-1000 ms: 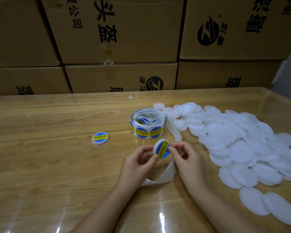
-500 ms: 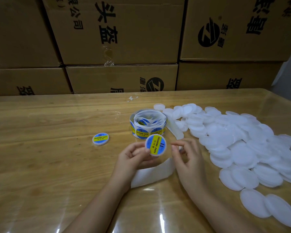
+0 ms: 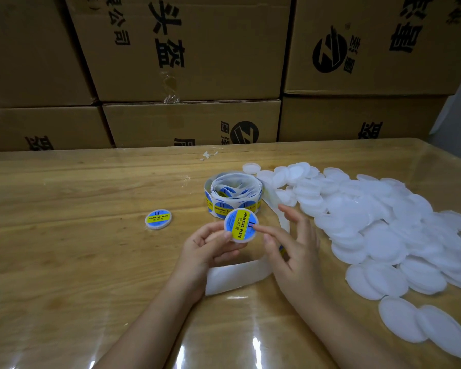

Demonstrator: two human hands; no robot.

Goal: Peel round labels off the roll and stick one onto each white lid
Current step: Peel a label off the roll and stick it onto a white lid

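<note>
Boxes (image 3: 197, 49) stacked as a wall behind the table (image 3: 64, 262), black print on brown card; out on the left, one labelled lid (image 3: 158, 219) lies flat on the wood by itself, blue and yellow face up; moving in, the left hand (image 3: 205, 249) is curled, thumb and fingers pinching the lower left edge of the held lid (image 3: 241, 228), which is lifted off the table and tipped toward the camera, its round label on and reading SOLDERING PASTE; just behind it the roll (image 3: 233, 194) stands on the table in a loose coil, labels showing round its outer wall; a strip (image 3: 237, 278) of bare white backing trails from the roll's right side and loops forward under both hands, lying on the table between the wrists; now the right hand (image 3: 293, 251), fingers straight and spread, gripping nothing, its index fingertip touching the right side of the held lid's label; and filling the right of the table, the pile (image 3: 383, 222) of plain white lids, overlapping and heaped, running from beside the roll to the near right edge.
</note>
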